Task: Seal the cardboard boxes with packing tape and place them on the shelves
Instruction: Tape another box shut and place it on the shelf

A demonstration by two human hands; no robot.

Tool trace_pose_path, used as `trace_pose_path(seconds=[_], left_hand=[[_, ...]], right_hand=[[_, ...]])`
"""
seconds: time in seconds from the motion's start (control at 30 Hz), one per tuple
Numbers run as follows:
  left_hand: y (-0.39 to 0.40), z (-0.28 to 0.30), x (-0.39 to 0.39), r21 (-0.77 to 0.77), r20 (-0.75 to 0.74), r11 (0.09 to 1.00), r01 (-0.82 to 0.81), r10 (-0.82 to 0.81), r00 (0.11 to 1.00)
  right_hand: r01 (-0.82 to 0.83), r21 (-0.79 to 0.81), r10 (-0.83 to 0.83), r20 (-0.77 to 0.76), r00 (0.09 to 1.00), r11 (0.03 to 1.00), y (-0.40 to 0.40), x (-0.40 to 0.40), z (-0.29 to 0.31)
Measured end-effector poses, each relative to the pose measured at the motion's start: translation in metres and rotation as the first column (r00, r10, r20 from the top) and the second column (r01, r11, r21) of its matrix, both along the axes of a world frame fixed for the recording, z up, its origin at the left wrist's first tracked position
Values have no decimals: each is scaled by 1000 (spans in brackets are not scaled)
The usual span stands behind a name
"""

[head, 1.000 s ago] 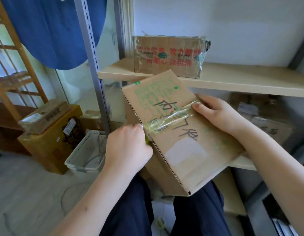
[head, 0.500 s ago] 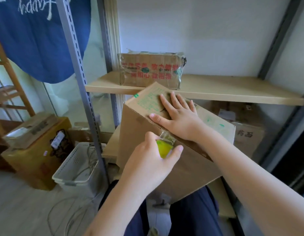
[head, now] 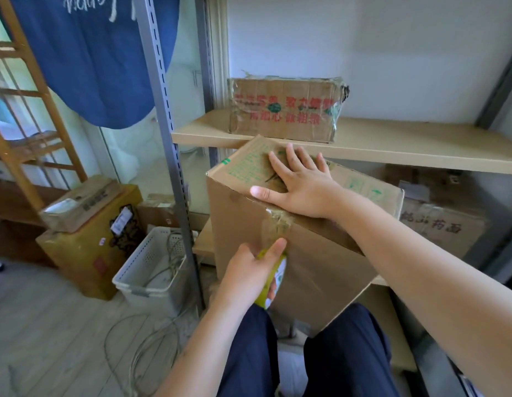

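Note:
A brown cardboard box [head: 320,253] with green print rests on my lap, in front of the shelving. My right hand [head: 300,184] lies flat on its top with the fingers spread. My left hand [head: 249,276] grips a yellow-green roll of packing tape [head: 273,285] against the box's front face. A strip of clear tape [head: 275,224] runs from the top edge down to the roll. A second box [head: 283,108], wrapped in tape and printed in red, stands on the upper shelf [head: 406,144].
More cardboard boxes [head: 444,222] sit on the lower shelf behind my box. A grey shelf upright [head: 169,156] stands to the left. On the floor are a white basket [head: 151,270], loose cables [head: 143,348] and stacked brown boxes [head: 88,239]. A wooden ladder rack [head: 34,90] is at far left.
The box has tipped so its front face is toward me. My left hand has drawn the roll down that face, laying tape over the edge. My right hand went from holding the tape to lying flat on top.

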State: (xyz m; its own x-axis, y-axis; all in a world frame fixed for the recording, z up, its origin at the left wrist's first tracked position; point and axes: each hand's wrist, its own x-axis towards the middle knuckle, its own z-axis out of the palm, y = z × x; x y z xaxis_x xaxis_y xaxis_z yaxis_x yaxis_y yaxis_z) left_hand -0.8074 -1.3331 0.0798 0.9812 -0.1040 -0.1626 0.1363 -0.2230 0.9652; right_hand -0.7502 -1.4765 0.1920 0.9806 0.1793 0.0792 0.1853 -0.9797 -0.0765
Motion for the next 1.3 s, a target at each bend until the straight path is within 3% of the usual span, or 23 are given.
trace_pose_path(seconds=[0.13,0.3,0.43,0.53,0.6,0.73,0.83,0.9,1.0,1.13,1.23,1.3], left_hand=[[3,-1,10,44,120,997,56,-61,991],[0,-8,-8,-119,208,971,205,-178,962],[6,-32,-29,-136,329,926,352,-293,898],[-5,-50,-30,81,491,938,337,-331,805],[-13,-57,-28,112,560,942,317,-323,763],[-36,-60,-22,147,576,941,304,-331,747],[-66,-57,-28,225,460,905,362,-426,779],[-86,-57,-27,288,400,881,375,-467,789],[-102,-54,-7,379,415,866,326,-474,777],[-108,-40,38,329,395,877,350,-465,792],[-112,-25,60,364,287,765,531,-635,717],[-108,-18,74,454,264,699,552,-697,667]], right_hand=[[-105,-116,102,-31,994,988,-2,-25,-9],[-76,-83,76,-6,997,994,-9,-37,-11],[-12,57,11,30,999,998,-48,-60,-15],[27,209,-41,64,997,978,-83,-81,-22],[43,311,-74,88,993,949,-102,-96,-31],[86,544,-184,127,975,834,-146,-125,-68],[123,824,-286,48,957,552,-179,-139,-117],[157,903,-363,-2,932,399,-190,-137,-147],[205,904,-474,-3,881,375,-187,-119,-164],[288,880,-504,-66,861,377,-184,-88,-175],[322,869,-551,-70,832,376,-189,-70,-188],[352,864,-552,-107,827,360,-194,-63,-197]])
